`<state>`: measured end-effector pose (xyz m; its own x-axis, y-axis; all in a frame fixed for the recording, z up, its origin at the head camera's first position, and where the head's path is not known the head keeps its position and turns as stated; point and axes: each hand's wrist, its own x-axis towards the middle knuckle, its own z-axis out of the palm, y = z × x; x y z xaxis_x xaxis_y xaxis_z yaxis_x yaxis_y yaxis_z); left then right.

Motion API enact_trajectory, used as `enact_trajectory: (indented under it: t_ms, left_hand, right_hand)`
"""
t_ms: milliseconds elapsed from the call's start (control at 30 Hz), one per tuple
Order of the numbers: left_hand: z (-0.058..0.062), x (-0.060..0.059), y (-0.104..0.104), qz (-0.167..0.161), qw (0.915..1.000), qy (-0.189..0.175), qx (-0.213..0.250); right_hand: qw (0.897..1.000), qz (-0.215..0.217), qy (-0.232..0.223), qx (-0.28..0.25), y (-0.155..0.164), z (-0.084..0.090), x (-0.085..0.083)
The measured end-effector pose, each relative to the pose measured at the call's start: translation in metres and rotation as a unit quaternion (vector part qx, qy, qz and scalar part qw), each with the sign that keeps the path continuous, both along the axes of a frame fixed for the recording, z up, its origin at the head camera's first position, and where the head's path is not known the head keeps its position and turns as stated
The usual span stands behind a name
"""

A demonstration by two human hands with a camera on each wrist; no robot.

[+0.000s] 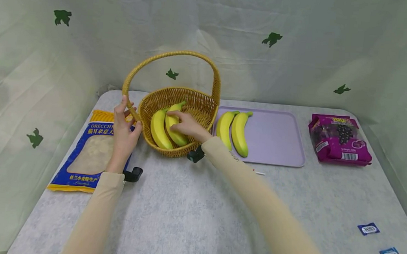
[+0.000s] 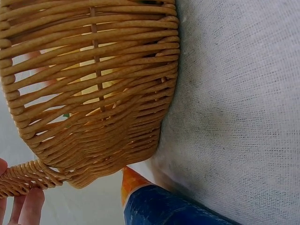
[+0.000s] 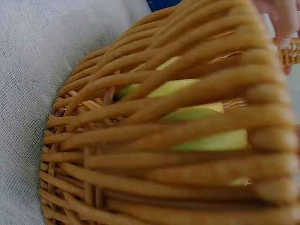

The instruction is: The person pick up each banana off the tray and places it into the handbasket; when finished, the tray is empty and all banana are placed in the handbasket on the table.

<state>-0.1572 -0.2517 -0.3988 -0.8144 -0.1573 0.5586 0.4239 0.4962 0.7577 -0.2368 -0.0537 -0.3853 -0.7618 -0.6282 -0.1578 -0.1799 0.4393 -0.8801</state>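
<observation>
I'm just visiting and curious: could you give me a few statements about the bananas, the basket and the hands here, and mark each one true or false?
1. Two bananas lie in the wicker basket. True.
2. The lilac tray holds three bananas. False: it holds two, side by side at its left end.
3. The left hand grips the basket's handle near its base. True.
4. The right hand rests on the purple bag. False: it is inside the basket, on the right-hand banana there; the bag lies apart at the right of the table.
5. The blue pasta packet lies left of the basket. True.
</observation>
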Motion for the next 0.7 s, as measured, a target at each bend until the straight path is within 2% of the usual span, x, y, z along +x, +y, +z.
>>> enact_trajectory:
  t_ms: [200, 500, 600, 700]
  left_hand:
    - [-0.001, -0.001, 0.001, -0.002, 0.9999, 0.012, -0.005]
    - [0.001, 0.001, 0.002, -0.004, 1.0, 0.005, -0.005]
    - [0.008, 0.004, 0.007, -0.01, 0.9999, 0.009, -0.005]
    - [0.018, 0.012, 0.013, -0.017, 0.9997, 0.016, -0.006]
  right_hand:
    - [0.999, 0.004, 0.008, 0.034, -0.007, -0.005, 0.0]
    - [0.997, -0.009, 0.024, 0.08, -0.015, -0.01, 0.0]
    - [0.995, -0.009, 0.029, 0.1, -0.017, -0.009, 0.001]
    - [0.995, -0.002, 0.024, 0.095, -0.016, -0.007, 0.0]
